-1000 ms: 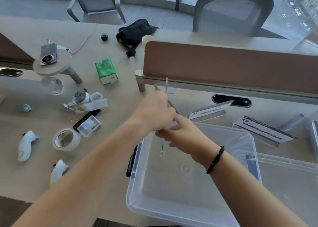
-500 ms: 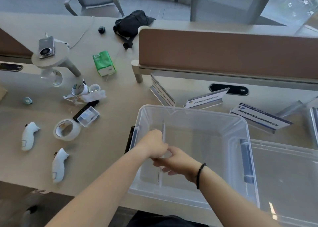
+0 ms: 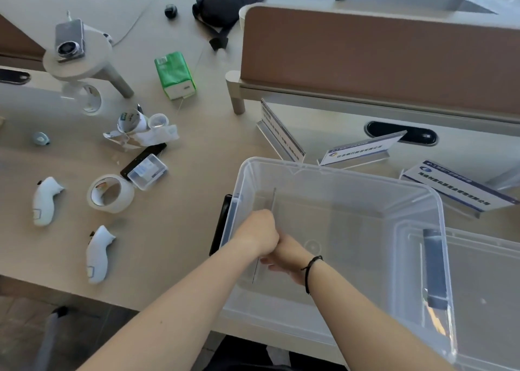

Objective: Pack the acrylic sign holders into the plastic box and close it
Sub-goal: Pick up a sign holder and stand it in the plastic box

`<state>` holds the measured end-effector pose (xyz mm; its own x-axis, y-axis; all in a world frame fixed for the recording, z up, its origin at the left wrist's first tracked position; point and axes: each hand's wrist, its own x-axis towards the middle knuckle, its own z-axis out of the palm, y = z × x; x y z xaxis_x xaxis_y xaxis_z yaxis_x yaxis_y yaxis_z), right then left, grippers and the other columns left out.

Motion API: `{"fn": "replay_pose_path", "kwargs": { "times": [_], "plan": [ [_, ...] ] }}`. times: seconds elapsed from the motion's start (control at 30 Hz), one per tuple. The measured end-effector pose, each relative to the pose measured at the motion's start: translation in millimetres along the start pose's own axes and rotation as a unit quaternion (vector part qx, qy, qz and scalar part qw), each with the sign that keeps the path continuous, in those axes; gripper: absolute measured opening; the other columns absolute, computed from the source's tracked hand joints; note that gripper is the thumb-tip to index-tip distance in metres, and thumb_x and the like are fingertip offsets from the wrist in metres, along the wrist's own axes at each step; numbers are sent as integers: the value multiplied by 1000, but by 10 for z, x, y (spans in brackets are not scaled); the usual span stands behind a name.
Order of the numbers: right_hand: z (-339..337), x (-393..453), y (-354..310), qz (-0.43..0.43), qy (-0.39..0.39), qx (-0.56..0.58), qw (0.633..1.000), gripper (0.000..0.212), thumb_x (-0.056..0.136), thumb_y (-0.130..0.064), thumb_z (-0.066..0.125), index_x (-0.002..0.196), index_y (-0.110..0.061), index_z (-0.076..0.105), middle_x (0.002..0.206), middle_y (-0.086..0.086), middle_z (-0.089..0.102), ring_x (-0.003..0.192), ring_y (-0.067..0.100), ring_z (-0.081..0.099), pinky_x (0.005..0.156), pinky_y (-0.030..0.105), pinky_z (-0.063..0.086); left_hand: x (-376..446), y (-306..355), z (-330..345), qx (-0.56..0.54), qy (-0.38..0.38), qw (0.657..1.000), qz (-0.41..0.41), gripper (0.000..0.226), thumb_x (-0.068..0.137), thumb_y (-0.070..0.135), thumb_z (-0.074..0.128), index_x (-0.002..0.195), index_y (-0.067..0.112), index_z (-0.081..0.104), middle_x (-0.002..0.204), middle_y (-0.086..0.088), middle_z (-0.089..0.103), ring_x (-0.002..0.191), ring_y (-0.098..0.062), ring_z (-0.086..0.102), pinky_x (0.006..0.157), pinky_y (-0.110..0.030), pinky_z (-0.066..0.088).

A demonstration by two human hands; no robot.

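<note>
Currently, head view only: both hands are seen inside the clear plastic box (image 3: 337,173), low at its left wall. The left hand (image 3: 257,234) is curled into a fist around a thin clear acrylic sign holder (image 3: 272,200), held on edge; only its upper edge and a strip below the hands are made out, the rest is transparent or covered. The right hand (image 3: 289,253) is tucked just behind the left one, fingers curled at the holder's lower part; the exact grip is hidden by the left fist. A black bracelet (image 3: 309,269) is worn on the right wrist.

Three more sign holders are seen on the desk (image 3: 183,230) beyond the box: one (image 3: 281,130) tilted at its far-left corner, one (image 3: 363,148) beside it, one (image 3: 455,184) at the right, cut partly by the box rim. The box lid (image 3: 484,286) is lying at the right, cut off by the frame edge.
</note>
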<state>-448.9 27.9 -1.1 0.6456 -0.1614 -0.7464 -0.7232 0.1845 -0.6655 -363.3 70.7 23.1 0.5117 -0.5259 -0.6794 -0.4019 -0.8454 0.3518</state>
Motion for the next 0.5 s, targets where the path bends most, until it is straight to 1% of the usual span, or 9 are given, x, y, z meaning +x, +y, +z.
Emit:
{"fn": "replay_pose_path", "kwargs": {
  "times": [0.07,0.1,0.17,0.23,0.3,0.37,0.4,0.47,0.5],
  "plan": [
    [2,57,-9,0,-4,-11,1000,19,90,-12,49,105,-21,56,88,7,55,80,19,43,74,36,39,31,-21,-9,1,3,1000,-10,14,92,5,47,101,3,58,109,-21,67,98,-37,65,77,-37,53],
    [5,82,-4,-4,-5,-18,1000,22,91,-12,49,108,-23,56,90,6,57,81,19,45,75,35,41,40,-30,-4,6,8,1000,-14,22,92,4,46,111,1,56,111,-22,67,100,-37,65,79,-38,54],
    [11,98,-2,-16,-4,-34,999,31,93,-8,51,119,-23,54,95,0,60,84,15,52,79,30,45,32,-32,13,23,27,999,-23,48,91,1,41,139,-2,36,114,-22,66,102,-37,66,81,-41,54],
    [26,110,17,-24,-4,-50,998,43,93,-5,54,135,-17,48,97,-10,59,90,7,54,79,21,48,12,-41,41,29,44,998,-18,68,92,-1,37,154,2,8,116,-22,66,101,-37,67,81,-43,53],
    [60,128,13,-32,-16,-52,998,51,93,-6,56,141,-17,43,109,-8,61,102,10,59,86,24,53,-12,-55,56,36,61,997,-6,73,92,0,34,155,3,-2,122,-22,64,104,-36,66,84,-43,52],
    [104,153,14,-31,-19,-25,999,52,92,-8,58,138,-28,45,120,0,61,115,21,60,99,43,52,-21,-70,69,49,79,996,6,73,91,0,35,155,0,-1,134,-22,56,110,-35,64,89,-41,52],
    [116,169,19,-23,-21,-4,1000,48,91,-8,57,131,-35,50,122,4,62,116,26,60,101,50,50,-22,-72,76,54,83,995,9,73,91,1,36,154,-2,0,140,-23,50,114,-34,63,91,-40,52],
    [133,215,38,-7,-23,19,1000,45,92,-4,54,123,-36,53,117,8,61,113,32,60,100,50,48,-28,-63,81,49,78,996,11,73,92,3,39,154,-1,1,150,-23,37,119,-34,60,94,-39,50],
    [151,224,37,1,-25,25,999,46,95,0,50,130,-30,50,116,7,58,108,29,58,99,48,48,-34,-56,84,40,73,996,13,73,93,4,39,155,2,1,154,-23,31,121,-35,58,96,-39,50]
  ]
}}
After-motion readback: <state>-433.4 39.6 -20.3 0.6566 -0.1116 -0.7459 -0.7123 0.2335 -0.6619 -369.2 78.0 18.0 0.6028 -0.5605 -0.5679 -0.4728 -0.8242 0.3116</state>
